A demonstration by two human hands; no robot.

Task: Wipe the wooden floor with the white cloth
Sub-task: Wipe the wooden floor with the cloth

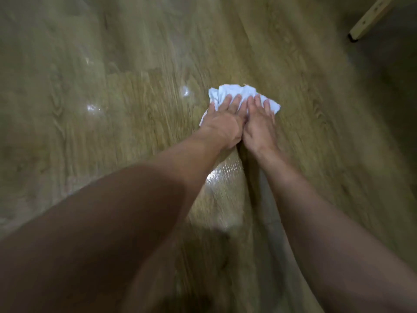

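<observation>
A crumpled white cloth (232,92) lies on the wooden floor (126,114) a little right of the middle. My left hand (225,122) and my right hand (259,123) lie side by side on top of it, palms down and fingers stretched flat, pressing it against the boards. Most of the cloth is hidden under my hands; only its far edge and corners show. Both arms reach forward from the bottom of the view. The picture is blurred by motion.
A light wooden furniture leg (370,19) with a dark foot stands at the top right. Wet, shiny streaks (223,175) mark the floor between my forearms, and bright reflections (92,108) lie to the left.
</observation>
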